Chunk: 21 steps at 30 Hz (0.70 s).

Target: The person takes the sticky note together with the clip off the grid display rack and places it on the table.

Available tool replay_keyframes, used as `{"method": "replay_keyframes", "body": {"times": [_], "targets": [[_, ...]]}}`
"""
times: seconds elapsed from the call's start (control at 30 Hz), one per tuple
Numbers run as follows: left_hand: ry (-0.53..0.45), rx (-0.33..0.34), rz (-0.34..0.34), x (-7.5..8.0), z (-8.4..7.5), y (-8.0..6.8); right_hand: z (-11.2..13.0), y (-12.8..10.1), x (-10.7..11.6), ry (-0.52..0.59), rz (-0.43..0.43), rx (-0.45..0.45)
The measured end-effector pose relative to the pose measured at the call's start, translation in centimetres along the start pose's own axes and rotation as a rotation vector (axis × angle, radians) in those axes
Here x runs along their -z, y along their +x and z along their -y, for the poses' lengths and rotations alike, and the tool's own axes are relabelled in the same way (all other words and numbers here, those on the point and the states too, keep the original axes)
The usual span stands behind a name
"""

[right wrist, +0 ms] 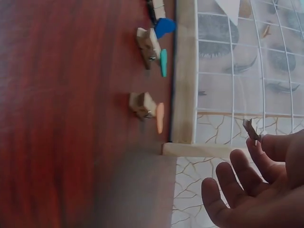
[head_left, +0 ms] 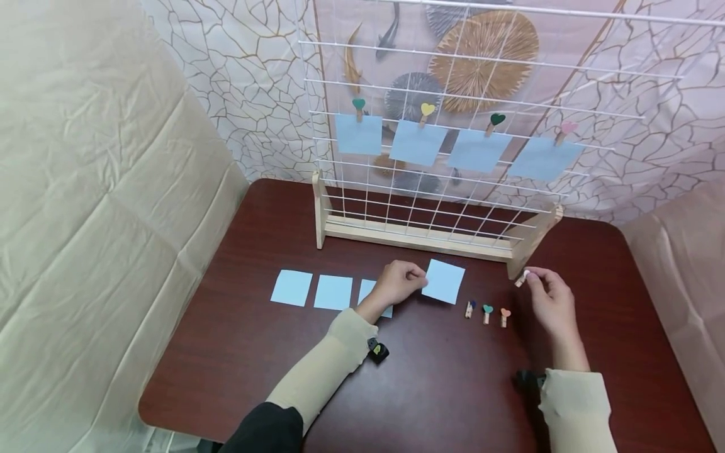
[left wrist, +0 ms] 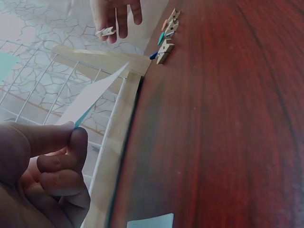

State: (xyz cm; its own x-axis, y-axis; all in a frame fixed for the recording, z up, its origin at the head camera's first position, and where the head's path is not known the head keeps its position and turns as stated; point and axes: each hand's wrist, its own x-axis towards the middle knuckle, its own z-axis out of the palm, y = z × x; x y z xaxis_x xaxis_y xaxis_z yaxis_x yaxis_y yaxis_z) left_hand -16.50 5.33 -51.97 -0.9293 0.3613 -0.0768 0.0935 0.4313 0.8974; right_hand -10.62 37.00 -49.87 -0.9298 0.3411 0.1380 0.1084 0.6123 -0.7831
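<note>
My left hand [head_left: 420,277] pinches a light blue paper square [head_left: 444,280] by its left edge, just above the dark red table [head_left: 453,384]. In the left wrist view, thumb and forefinger of that hand [left wrist: 75,138] grip the sheet [left wrist: 97,95] seen edge-on. My right hand [head_left: 530,275] pinches a small wooden clip [head_left: 521,278] near the right foot of the rack. The right wrist view shows this clip [right wrist: 250,128] at the fingertips [right wrist: 266,141]. Three heart-topped clips [head_left: 487,312] lie between the hands.
A white wire grid [head_left: 453,189] on a wooden base [head_left: 419,238] stands behind the hands, with several blue sheets [head_left: 418,143] clipped to it. Three more blue squares [head_left: 333,292] lie in a row at the left, one partly under my left wrist.
</note>
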Motion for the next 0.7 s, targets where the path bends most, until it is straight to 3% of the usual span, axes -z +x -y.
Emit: {"method": "replay_keyframes", "body": {"times": [0.5, 0.7], "targets": [[0.002, 0.04, 0.017, -0.1, 0.9, -1.4, -1.5, -0.8, -0.3, -0.039, 0.082, -0.019], [0.0, 0.053, 0.021, -0.2, 1.3, -1.9, -1.9, -1.0, 0.3, -0.104, 0.178, 0.009]]}}
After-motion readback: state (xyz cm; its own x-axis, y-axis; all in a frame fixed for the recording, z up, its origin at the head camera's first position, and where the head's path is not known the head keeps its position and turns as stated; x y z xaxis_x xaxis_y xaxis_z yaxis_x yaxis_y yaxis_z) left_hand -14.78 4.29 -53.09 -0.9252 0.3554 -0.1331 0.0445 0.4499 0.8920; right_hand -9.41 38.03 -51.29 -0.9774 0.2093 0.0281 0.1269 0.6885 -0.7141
